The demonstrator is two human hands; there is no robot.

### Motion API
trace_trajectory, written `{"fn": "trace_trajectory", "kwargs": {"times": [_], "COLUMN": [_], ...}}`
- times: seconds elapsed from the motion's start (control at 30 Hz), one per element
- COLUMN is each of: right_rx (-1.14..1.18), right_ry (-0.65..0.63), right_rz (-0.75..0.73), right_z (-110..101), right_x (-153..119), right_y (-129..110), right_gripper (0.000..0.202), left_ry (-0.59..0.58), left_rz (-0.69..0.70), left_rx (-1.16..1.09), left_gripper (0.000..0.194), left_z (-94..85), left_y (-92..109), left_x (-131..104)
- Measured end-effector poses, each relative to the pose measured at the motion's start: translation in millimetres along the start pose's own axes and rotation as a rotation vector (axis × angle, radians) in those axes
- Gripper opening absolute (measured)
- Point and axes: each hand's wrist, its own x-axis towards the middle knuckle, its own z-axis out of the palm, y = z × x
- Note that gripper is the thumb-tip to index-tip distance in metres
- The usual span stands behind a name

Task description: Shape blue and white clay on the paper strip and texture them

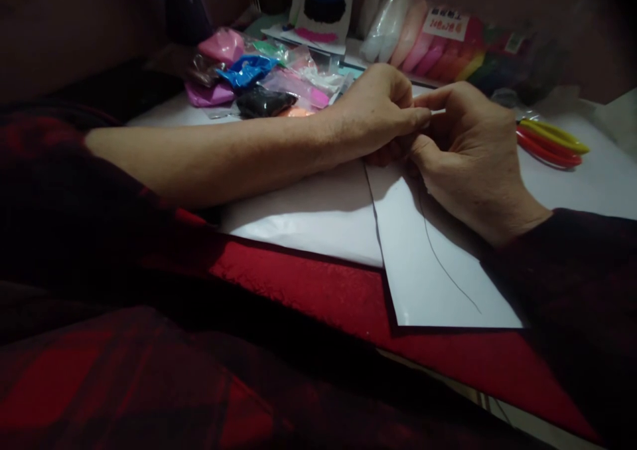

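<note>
My left hand (pixel 375 111) is closed, its thumb and fingers pinched together and meeting the fingers of the other hand. Facing it, my right hand (pixel 470 151) is closed too, with thumb and forefinger bent inward. A tiny pale bit (pixel 438 112) shows between the fingertips, too small to name. Both hands are over a white sheet of paper (pixel 405 284), which bears a thin dark curved line (pixel 438 257). Part of that sheet lies hidden under my right hand and sleeve.
Several small bags of coloured modelling clay (pixel 249 72) lie behind my left forearm. A large clear pack of coloured clay (pixel 423 38) is at the back. Yellow and red handles (pixel 552 143) lie at right. A picture card (pixel 326 5) stands behind. Red cloth (pixel 298 281) covers the table edge.
</note>
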Motion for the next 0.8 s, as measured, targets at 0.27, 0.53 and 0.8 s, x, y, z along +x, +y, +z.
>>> {"fn": "trace_trajectory", "kwargs": {"times": [0.27, 0.53, 0.8], "right_rx": [-0.034, 0.023, 0.007], "right_ry": [-0.027, 0.003, -0.018], "right_rz": [0.019, -0.003, 0.006], "right_z": [-0.5, 1.1, 0.2], "right_x": [-0.1, -0.4, -2.7], "right_y": [-2.1, -2.8, -2.4], "right_gripper": [0.021, 0.021, 0.015], "left_ry": [0.000, 0.017, 0.007], "left_rz": [0.007, -0.034, -0.031], "left_rx": [-0.017, -0.002, -0.010], "left_gripper": [0.033, 0.033, 0.031], "left_z": [-0.6, 1.3, 0.7], "left_y": [-0.7, 2.5, 0.4], "left_x": [0.0, -1.6, -0.9]}}
